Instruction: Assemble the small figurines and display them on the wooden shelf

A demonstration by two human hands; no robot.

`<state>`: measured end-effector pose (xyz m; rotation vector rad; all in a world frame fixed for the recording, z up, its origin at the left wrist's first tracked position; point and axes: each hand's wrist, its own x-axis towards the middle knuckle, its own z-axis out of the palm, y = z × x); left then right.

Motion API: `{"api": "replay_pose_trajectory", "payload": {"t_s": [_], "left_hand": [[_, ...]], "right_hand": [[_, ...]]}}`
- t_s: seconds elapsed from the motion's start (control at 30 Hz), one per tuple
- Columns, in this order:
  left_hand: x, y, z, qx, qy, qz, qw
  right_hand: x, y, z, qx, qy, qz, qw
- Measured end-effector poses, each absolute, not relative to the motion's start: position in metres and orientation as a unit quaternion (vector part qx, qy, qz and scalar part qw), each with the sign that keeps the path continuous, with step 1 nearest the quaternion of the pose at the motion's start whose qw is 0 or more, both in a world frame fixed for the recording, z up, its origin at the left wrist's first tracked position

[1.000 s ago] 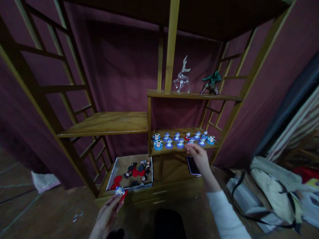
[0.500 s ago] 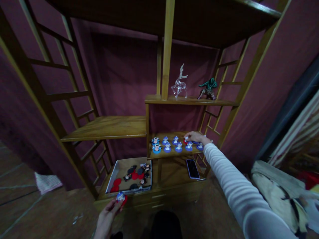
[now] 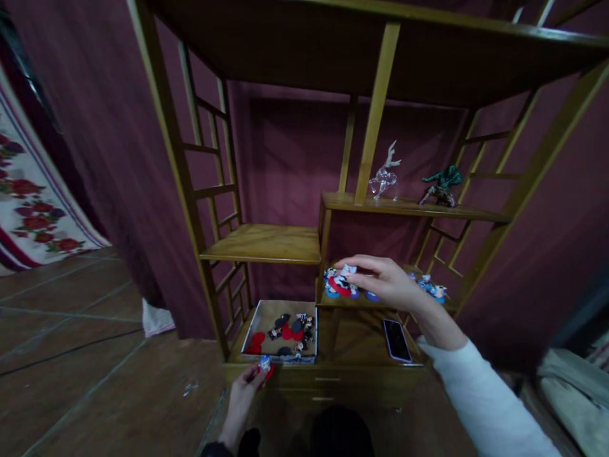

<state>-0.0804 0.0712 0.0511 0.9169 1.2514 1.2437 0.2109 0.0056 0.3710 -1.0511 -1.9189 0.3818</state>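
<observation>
In my right hand (image 3: pixel 383 279), a small figurine with a red round base (image 3: pixel 340 285) is pinched between thumb and fingers, in front of the low right shelf. Behind that hand stand several small figurines on blue and purple bases (image 3: pixel 432 289), partly hidden by it. My left hand (image 3: pixel 245 390) grips a blue-and-white figurine on a red base (image 3: pixel 265 365), just in front of the box. The shallow cardboard box (image 3: pixel 269 309) holds loose red discs, dark discs and several small dark figurines (image 3: pixel 302 346).
A phone (image 3: pixel 397 341) lies on the lowest board, right of the box. On the shelf above stand a clear glass deer (image 3: pixel 384 178) and a green-cloaked figure (image 3: pixel 442 185). The cabinet's wooden upright (image 3: pixel 378 114) divides the upper space. A bare shelf board (image 3: pixel 266 242) sits at left.
My right hand has lifted a red-based figurine off the low shelf and brought it toward me and leftward along the row. The view has turned left. My left hand keeps its figurine.
</observation>
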Motion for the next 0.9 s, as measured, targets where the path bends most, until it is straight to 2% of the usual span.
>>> {"api": "replay_pose_trajectory", "payload": {"t_s": [0.13,0.27,0.43,0.57,0.63,0.77,0.83,0.9], "left_hand": [[-0.086,0.071,0.048,0.386,0.519,0.533,0.546],[-0.093,0.068,0.05,0.391,0.515,0.531,0.547],[-0.099,0.064,0.057,0.375,0.519,0.546,0.54],[-0.101,0.063,0.062,0.375,0.51,0.555,0.54],[-0.101,0.063,0.063,0.37,0.51,0.56,0.538],[-0.102,0.062,0.061,0.369,0.516,0.559,0.534],[-0.1,0.061,0.058,0.365,0.507,0.558,0.547],[-0.091,0.06,0.057,0.359,0.492,0.549,0.572]], "right_hand": [[0.141,0.048,0.394,-0.372,-0.834,0.025,0.407],[0.115,0.113,0.397,-0.457,-0.825,-0.056,0.328],[0.111,0.16,0.385,-0.55,-0.784,-0.076,0.278],[0.108,0.166,0.375,-0.58,-0.777,-0.042,0.243],[0.107,0.155,0.374,-0.562,-0.781,-0.032,0.271],[0.114,0.099,0.364,-0.461,-0.796,-0.017,0.393],[0.121,0.064,0.342,-0.424,-0.796,0.033,0.431],[0.13,0.034,0.306,-0.415,-0.791,0.111,0.435]]}}
